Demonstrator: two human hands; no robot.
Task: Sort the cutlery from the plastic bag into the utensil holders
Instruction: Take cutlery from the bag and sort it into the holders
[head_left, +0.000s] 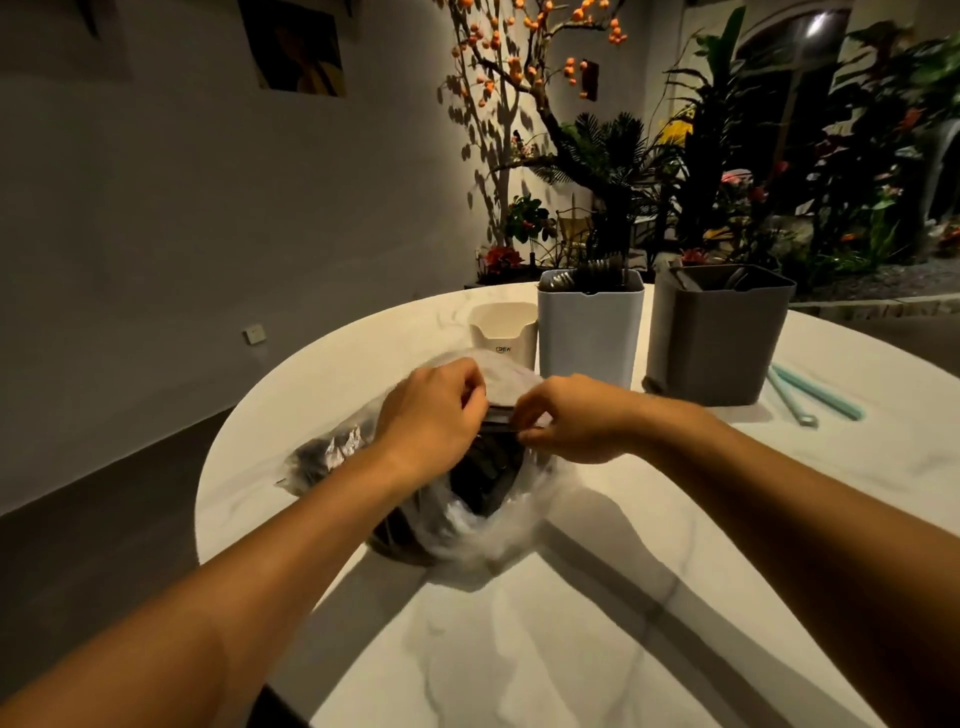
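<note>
Fingers of the left hand and of the right hand are curled and meet at the middle of the frame, where together they pinch a thin dark piece of cutlery lying level between them; whether it is one piece or several pressed together cannot be told. Just below the hands sits the clear plastic bag, crumpled on the table, with more dark cutlery heaped inside and showing through the film at its left and middle. Both forearms reach in from the bottom corners of the frame. Beyond the hands, toward the upper middle, stand three holders in a row: a small white holder on the left, a taller pale holder just beside it with dark cutlery tops showing above its rim, and a grey holder to the right, also with dark pieces inside. At the right of the frame, near the grey holder, two light blue sticks lie on the table. Plants fill the upper right.
</note>
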